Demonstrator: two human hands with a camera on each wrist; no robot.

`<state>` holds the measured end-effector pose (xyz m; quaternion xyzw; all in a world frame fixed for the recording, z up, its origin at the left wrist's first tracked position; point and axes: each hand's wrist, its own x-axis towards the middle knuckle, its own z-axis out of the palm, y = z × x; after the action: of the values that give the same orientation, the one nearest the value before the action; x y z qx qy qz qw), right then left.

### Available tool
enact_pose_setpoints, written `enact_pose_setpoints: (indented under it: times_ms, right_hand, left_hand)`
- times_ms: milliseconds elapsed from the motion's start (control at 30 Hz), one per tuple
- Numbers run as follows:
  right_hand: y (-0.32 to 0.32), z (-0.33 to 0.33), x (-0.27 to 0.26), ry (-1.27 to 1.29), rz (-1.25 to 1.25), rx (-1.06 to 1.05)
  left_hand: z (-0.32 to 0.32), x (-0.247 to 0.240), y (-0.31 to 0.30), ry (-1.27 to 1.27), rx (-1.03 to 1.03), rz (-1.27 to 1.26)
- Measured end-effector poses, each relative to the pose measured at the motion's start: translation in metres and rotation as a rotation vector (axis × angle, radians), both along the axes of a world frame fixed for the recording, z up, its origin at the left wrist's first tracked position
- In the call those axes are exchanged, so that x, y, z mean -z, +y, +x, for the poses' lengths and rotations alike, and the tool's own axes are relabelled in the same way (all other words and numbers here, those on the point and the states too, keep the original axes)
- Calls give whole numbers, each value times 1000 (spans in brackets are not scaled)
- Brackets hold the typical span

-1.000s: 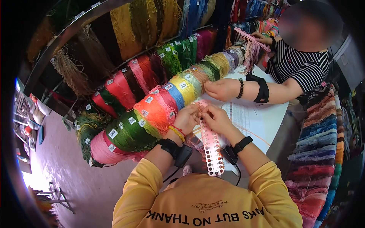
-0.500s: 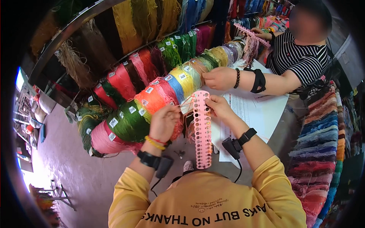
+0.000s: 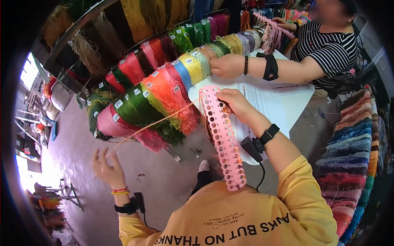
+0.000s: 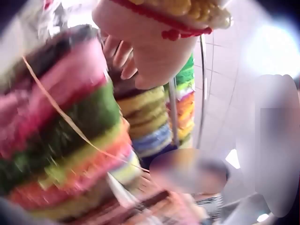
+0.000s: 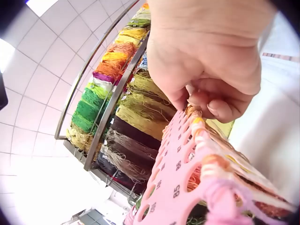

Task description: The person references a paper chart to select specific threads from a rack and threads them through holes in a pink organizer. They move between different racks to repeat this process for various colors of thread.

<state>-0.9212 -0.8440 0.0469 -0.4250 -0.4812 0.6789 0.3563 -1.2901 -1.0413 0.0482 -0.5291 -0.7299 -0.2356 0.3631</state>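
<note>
A long pink thread card [image 3: 223, 137] with numbered holes along its edges hangs slantwise before the person's chest. My right hand [image 3: 238, 104] pinches its edge near the top; several coloured threads are looped through the holes in the right wrist view. A thin orange thread [image 3: 160, 120] runs straight from the card's top left toward my left hand [image 3: 108, 168], which is out to the left over the floor with its fingers apart. In the left wrist view that thread [image 4: 65, 117] passes beside the hand [image 4: 150, 56], away from the fingers.
A thick row of labelled yarn skeins [image 3: 139, 102] lies across the front, with more hanging behind. A white table [image 3: 297, 108] bears printed sheets. Another person's hand [image 3: 225, 66] touches the skeins; their other hand holds a second pink card [image 3: 273, 24]. Folded yarns [image 3: 349, 164] stand at right.
My left hand has swung from the card out to the lower left, and the orange thread now stretches after it. The right hand keeps the card, which has tilted.
</note>
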Motion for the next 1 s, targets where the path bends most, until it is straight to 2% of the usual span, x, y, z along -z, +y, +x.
enact_pose_setpoints:
  times_ms: [67,100,167,233,367,433,533,633,667,767,867,967,1000]
  right_hand:
    - [-5,-6,6,12,-15,-23]
    - [-7,-11,9,18,-22,-38]
    - [-11,-20,17,49,-47,-47]
    - [-20,-24,19,75,-80,-23]
    - [-32,25,3,-133,80,32]
    - [-29,75,28,-447,422,21]
    - [-54,125,23,-934,554,57]
    - [-78,141,24,-990,578,33]
    - [-83,141,22,-1003,547,17]
    - [-93,140,26,-1010,655,24]
    - [-100,138,32,-1020,749,55]
    - [-104,141,37,-1021,822,75]
    - [-105,141,39,-1017,839,79]
  left_hand:
    - [47,1,7,-577,462,-204]
    - [90,-6,15,-1114,539,-342]
    - [146,13,30,-1630,928,-574]
    - [183,28,45,-1768,1009,-766]
    - [185,33,52,-1773,817,-686]
    - [172,43,60,-1887,847,-491]
    - [168,30,77,-2065,846,-383]
    - [187,46,101,-1911,924,-479]
    - [204,40,104,-1910,947,-500]
    - [247,51,117,-1957,1040,-498]
    - [261,64,126,-1624,899,-675]
    - [260,81,136,-1289,833,-715]
    - [261,83,135,-1253,819,-691]
